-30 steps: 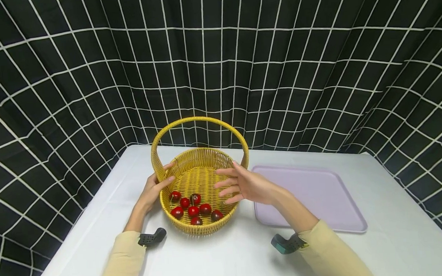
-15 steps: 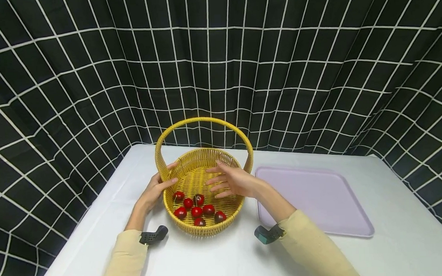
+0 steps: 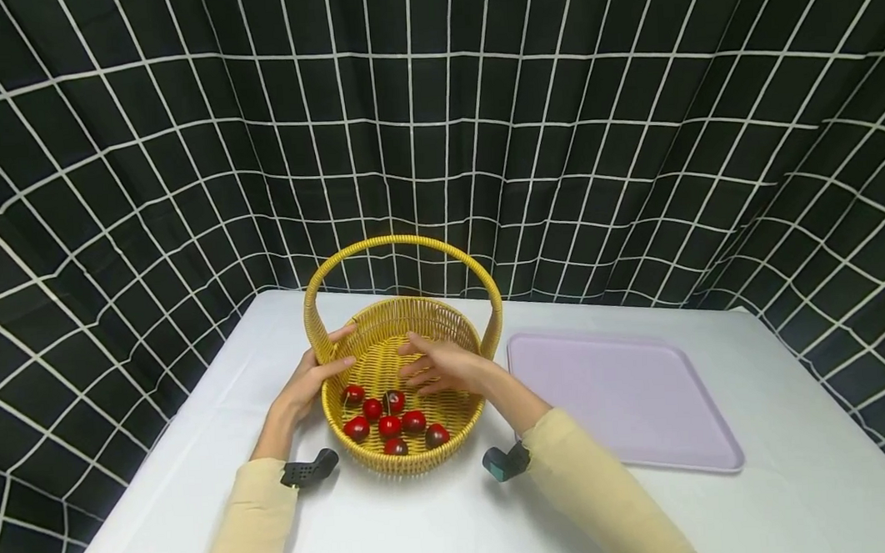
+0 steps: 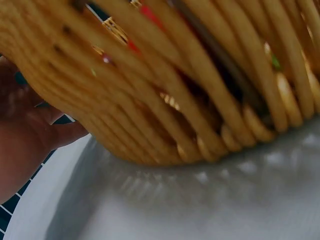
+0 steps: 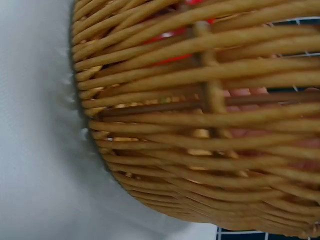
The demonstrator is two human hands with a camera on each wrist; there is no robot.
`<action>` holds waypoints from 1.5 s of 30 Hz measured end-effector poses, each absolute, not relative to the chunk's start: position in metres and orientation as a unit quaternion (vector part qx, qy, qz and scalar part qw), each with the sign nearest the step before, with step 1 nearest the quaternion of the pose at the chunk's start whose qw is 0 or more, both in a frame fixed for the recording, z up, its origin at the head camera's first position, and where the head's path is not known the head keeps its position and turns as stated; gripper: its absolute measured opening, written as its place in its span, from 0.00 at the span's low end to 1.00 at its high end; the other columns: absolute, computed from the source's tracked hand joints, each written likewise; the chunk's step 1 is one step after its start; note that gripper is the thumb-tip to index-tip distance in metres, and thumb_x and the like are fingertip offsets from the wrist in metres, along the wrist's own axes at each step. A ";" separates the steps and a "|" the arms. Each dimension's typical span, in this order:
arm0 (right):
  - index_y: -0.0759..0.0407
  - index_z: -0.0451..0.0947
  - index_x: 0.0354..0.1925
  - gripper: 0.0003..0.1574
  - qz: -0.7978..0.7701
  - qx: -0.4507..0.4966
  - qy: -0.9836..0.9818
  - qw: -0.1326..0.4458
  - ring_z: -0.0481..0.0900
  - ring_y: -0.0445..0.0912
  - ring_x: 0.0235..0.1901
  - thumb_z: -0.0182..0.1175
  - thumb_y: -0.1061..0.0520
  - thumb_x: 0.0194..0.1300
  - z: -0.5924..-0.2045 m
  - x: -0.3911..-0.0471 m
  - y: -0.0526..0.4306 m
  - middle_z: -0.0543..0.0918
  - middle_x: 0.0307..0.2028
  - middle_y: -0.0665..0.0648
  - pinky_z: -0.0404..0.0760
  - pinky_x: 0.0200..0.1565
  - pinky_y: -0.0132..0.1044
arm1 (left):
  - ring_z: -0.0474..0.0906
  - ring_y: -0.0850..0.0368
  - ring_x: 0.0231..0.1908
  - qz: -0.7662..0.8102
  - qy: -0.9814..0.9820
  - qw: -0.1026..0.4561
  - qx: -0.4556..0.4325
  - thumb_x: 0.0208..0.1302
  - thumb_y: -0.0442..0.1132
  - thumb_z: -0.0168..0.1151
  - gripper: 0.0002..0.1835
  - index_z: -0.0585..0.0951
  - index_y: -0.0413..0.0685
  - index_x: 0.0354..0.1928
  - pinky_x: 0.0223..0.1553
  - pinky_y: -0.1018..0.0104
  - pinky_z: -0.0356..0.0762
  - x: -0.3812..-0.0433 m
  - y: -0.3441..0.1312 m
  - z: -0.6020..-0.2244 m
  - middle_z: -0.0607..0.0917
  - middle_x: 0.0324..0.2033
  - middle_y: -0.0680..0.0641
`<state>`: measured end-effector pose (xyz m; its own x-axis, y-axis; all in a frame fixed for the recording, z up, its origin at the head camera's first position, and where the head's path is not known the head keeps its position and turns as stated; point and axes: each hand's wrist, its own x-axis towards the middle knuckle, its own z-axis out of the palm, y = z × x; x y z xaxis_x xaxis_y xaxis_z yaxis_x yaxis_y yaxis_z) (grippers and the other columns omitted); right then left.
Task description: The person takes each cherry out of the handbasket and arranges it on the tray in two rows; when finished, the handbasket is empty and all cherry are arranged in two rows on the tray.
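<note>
A yellow wicker basket [image 3: 384,315] with a tall arched handle stands on the table. Several dark red cherries [image 3: 389,426] lie in its near part, some with stems. My left hand [image 3: 300,386] holds the basket's left side by the handle's foot, thumb over the rim. In the left wrist view that hand [image 4: 22,135] shows at the edge beside the woven wall [image 4: 150,100]. Over the right rim, my right hand [image 3: 447,366] reaches into the basket, fingers loosely spread above the cherries and holding nothing. Through the weave [image 5: 175,130], the right wrist view shows parts of it.
A flat lilac tray [image 3: 621,396] lies on the white tablecloth [image 3: 426,528] right of the basket, with my right forearm close to its near left corner. A black curtain with white grid lines [image 3: 435,143] surrounds the table's back and sides.
My right hand has moved left and a little down, from over the right rim to deeper inside the basket. My left hand stays on the basket; the cherries have not moved.
</note>
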<state>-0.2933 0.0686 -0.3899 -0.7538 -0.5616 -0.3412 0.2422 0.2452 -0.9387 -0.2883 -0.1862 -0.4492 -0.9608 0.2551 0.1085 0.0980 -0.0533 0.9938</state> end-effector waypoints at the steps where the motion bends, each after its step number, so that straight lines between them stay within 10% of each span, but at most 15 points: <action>1: 0.66 0.62 0.66 0.37 -0.600 -0.111 0.718 0.334 0.74 0.61 0.56 0.36 0.39 0.76 -0.392 -0.294 0.068 0.76 0.55 0.70 0.72 0.56 0.53 | 0.52 0.41 0.68 0.715 0.685 0.055 0.129 0.60 0.35 0.60 0.36 0.60 0.43 0.71 0.66 0.44 0.50 -0.288 -0.186 -0.449 0.54 0.72 0.41; 15: 0.65 0.62 0.67 0.37 -0.564 -0.123 0.739 0.347 0.76 0.59 0.53 0.35 0.40 0.76 -0.395 -0.296 0.058 0.77 0.54 0.68 0.73 0.56 0.50 | 0.60 0.39 0.65 0.661 0.736 0.027 0.139 0.63 0.37 0.62 0.32 0.65 0.40 0.68 0.65 0.43 0.52 -0.288 -0.195 -0.445 0.65 0.66 0.36; 45: 0.54 0.74 0.57 0.28 -0.391 -0.217 0.836 0.319 0.77 0.46 0.45 0.68 0.56 0.59 -0.406 -0.292 0.046 0.80 0.44 0.52 0.76 0.51 0.41 | 0.53 0.39 0.68 0.679 0.718 0.050 0.145 0.62 0.37 0.62 0.35 0.62 0.46 0.71 0.66 0.42 0.49 -0.289 -0.188 -0.451 0.55 0.71 0.39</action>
<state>-0.2925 0.0459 -0.4059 -0.7022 -0.6118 -0.3641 -0.1126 0.6005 -0.7917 -0.2893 -0.1884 -0.4511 -0.9528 0.2764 0.1254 0.1409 0.0369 0.9893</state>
